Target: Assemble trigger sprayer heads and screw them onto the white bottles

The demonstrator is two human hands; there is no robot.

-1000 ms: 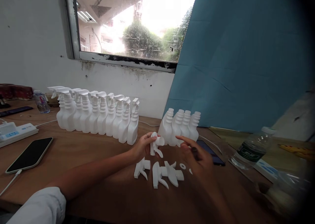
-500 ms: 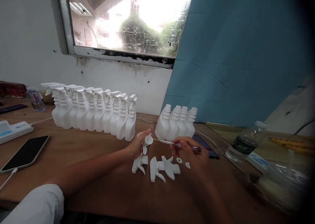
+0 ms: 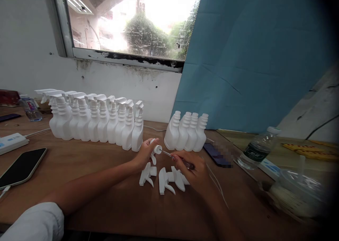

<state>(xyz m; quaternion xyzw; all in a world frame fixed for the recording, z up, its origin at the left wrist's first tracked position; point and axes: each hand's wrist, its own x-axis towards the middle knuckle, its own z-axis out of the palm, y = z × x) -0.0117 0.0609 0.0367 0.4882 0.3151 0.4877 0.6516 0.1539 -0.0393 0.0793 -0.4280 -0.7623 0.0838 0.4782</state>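
My left hand point(image 3: 145, 152) is closed around a white trigger spray head point(image 3: 158, 149), its round collar turned to the right. In my right hand point(image 3: 194, 168) is a screwdriver point(image 3: 189, 164) with a thin metal shaft, its tip at the collar's opening. Whether the tip touches anything inside I cannot tell. Below the hands, loose spray heads lie on the wooden table: one at the left point(image 3: 147, 174), one in the middle point(image 3: 164, 181), and another point(image 3: 178, 178) partly covered by my right hand.
Several white bottles with spray heads point(image 3: 96, 124) stand in a row at the left; several open-necked bottles point(image 3: 185, 133) stand behind my hands. A phone point(image 3: 23, 167) and power strip point(image 3: 12, 143) lie left. A phone point(image 3: 217, 155), water bottle point(image 3: 255, 151) and plastic cup point(image 3: 296, 191) are right.
My right hand has moved left, bringing the screwdriver tip to the spray head's collar. The spray head has turned so its collar faces right. The view has shifted slightly.
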